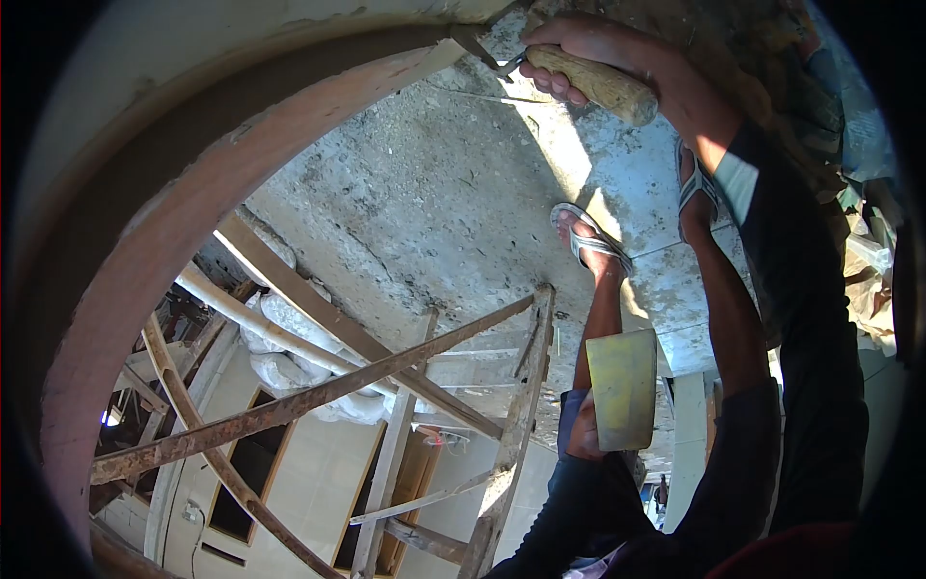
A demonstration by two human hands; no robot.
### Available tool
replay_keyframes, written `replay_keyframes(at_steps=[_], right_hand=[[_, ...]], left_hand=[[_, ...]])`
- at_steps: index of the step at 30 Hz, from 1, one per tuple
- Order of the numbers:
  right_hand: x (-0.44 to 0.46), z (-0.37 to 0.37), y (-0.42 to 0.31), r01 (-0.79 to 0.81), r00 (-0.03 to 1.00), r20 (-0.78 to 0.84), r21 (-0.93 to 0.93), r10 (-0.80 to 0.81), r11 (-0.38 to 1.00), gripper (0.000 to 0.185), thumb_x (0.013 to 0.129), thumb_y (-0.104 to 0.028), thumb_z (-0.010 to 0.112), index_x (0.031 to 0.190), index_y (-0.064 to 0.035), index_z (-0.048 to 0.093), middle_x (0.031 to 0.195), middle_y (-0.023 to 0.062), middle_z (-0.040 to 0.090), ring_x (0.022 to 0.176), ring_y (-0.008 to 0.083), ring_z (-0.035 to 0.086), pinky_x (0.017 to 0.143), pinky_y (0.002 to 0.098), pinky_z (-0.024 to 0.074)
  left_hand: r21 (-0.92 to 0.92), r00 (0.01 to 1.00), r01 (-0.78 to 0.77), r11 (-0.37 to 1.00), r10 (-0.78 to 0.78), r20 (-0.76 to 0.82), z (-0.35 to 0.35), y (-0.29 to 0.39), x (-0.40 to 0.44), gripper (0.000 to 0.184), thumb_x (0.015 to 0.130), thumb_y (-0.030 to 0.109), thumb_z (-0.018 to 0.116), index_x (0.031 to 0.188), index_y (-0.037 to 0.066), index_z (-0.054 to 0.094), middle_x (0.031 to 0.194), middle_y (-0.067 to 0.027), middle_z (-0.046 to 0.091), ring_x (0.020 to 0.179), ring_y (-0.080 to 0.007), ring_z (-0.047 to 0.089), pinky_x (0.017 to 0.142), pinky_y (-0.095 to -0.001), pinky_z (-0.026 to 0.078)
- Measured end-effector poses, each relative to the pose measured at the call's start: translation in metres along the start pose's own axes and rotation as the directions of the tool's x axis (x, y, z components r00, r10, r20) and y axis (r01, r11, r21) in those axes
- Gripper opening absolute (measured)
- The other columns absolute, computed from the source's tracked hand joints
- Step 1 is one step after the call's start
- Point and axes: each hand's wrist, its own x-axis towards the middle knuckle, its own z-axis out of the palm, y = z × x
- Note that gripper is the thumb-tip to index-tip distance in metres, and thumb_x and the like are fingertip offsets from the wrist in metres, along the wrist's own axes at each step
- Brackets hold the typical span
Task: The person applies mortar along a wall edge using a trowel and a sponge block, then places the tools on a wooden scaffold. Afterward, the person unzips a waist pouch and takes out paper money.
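Observation:
Near the top, my right hand (579,58) is wrapped round the wooden handle (598,85) of a trowel, whose metal blade (473,43) lies against the end of a curved plastered wall edge (241,145). Lower down, my left hand (585,429) grips a yellowish flat board (623,391) from behind, so most of its fingers are hidden. The board hangs in front of my legs, apart from the wall.
Crossed wooden poles (318,396) and a wooden frame (521,425) stand at the lower left. White sacks (280,338) lie behind them. My sandalled feet (590,241) are on a dusty floor (415,193). Plastic rubbish (868,241) lies at the right.

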Motion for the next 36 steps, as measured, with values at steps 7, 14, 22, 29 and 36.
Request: replay_keyframes(at_steps=[7, 14, 22, 29, 36], right_hand=[[-0.034, 0.096, -0.055, -0.357, 0.813, -0.457, 0.098, 0.361, 0.929, 0.036, 0.097, -0.039, 0.046, 0.087, -0.0055, 0.056, 0.062, -0.0019, 0.050, 0.043, 0.0051, 0.046, 0.035, 0.0198, 0.0380], [-0.087, 0.076, -0.006, -0.285, 0.766, -0.568, 0.120, 0.301, 0.951, 0.040, 0.097, -0.040, 0.047, 0.085, -0.0033, 0.056, 0.061, 0.0013, 0.050, 0.042, 0.0106, 0.048, 0.037, 0.0270, 0.0397], [-0.053, -0.019, 0.079, -0.473, 0.807, -0.565, -0.791, -0.169, 0.387, 0.029, 0.089, -0.025, 0.062, 0.098, 0.0016, 0.053, 0.069, 0.0158, 0.061, 0.055, 0.0242, 0.063, 0.049, 0.0387, 0.0473], [-0.025, -0.102, 0.059, -0.349, 0.912, -0.217, -0.856, -0.347, -0.382, 0.048, 0.080, -0.017, 0.066, 0.119, 0.0055, 0.050, 0.099, 0.0210, 0.064, 0.090, 0.0321, 0.064, 0.078, 0.0438, 0.0502], [-0.005, -0.127, 0.022, -0.102, 0.862, 0.176, -0.858, -0.475, -0.504, 0.046, 0.083, -0.017, 0.064, 0.125, -0.0044, 0.050, 0.104, 0.0188, 0.065, 0.093, 0.0355, 0.063, 0.082, 0.0452, 0.0504]], left_hand=[[0.164, 0.996, 0.040, 0.986, -0.027, -0.083, -0.013, -0.013, -0.028, 0.036, 0.092, 0.017, 0.053, 0.123, 0.000, 0.055, 0.115, -0.0142, 0.064, 0.098, -0.0264, 0.066, 0.082, -0.0380, 0.056], [0.243, 0.990, 0.017, 0.970, 0.019, -0.143, -0.005, -0.006, -0.031, 0.039, 0.092, 0.017, 0.051, 0.126, -0.001, 0.053, 0.119, -0.0166, 0.062, 0.102, -0.0296, 0.065, 0.087, -0.0414, 0.054], [0.024, 0.985, 0.006, 1.000, -0.002, -0.173, -0.051, 0.059, -0.022, 0.048, 0.095, 0.025, 0.045, 0.135, 0.000, 0.042, 0.130, -0.0205, 0.053, 0.112, -0.0351, 0.059, 0.093, -0.0474, 0.050], [0.076, 0.992, -0.126, 0.989, 0.123, 0.037, 0.008, 0.149, 0.023, 0.056, 0.097, 0.030, 0.038, 0.145, 0.002, 0.031, 0.139, -0.0229, 0.045, 0.119, -0.0382, 0.054, 0.097, -0.0506, 0.047], [0.337, 0.864, -0.486, 0.806, 0.502, 0.044, 0.083, 0.161, 0.079, 0.068, 0.087, 0.042, 0.050, 0.138, -0.002, 0.039, 0.119, -0.0221, 0.049, 0.095, -0.0309, 0.052, 0.076, -0.0385, 0.046]])
